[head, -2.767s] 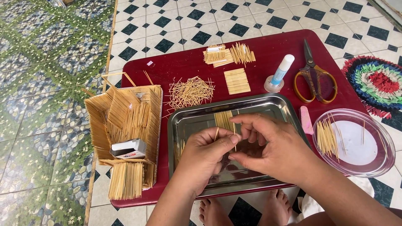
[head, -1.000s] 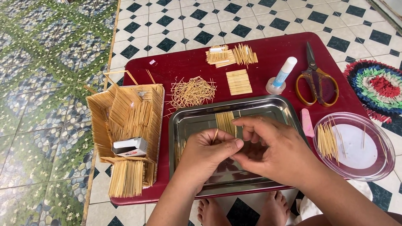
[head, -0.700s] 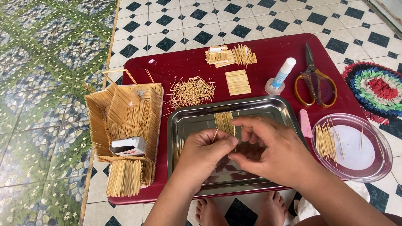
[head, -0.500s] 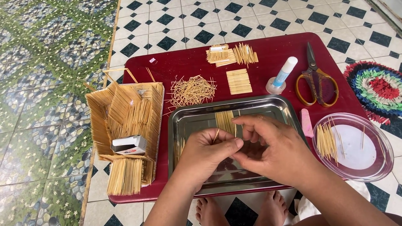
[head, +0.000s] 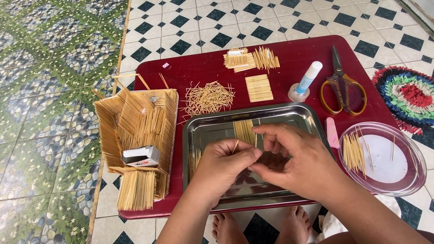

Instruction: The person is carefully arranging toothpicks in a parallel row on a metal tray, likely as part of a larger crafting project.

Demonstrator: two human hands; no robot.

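Both my hands meet over a steel tray [head: 212,131] on a dark red low table [head: 199,72]. My left hand [head: 224,167] pinches a thin wooden stick [head: 235,145] between thumb and fingers. My right hand [head: 296,160] touches the left fingertips, its fingers curled; what it holds is hidden. A glued panel of sticks [head: 244,131] lies in the tray just beyond my fingers. More sticks [head: 195,158] rest at the tray's left side.
A house-like model of sticks [head: 140,135] with a small box [head: 140,156] stands at the left. Loose sticks [head: 208,97], stick panels [head: 259,87], a glue stick [head: 306,81], scissors [head: 341,88], a pink eraser [head: 332,133], a clear lid with sticks [head: 384,158], a woven mat [head: 409,97].
My hands stay over the tray with only small finger movements. The fingertips have closed more tightly together on the stick.
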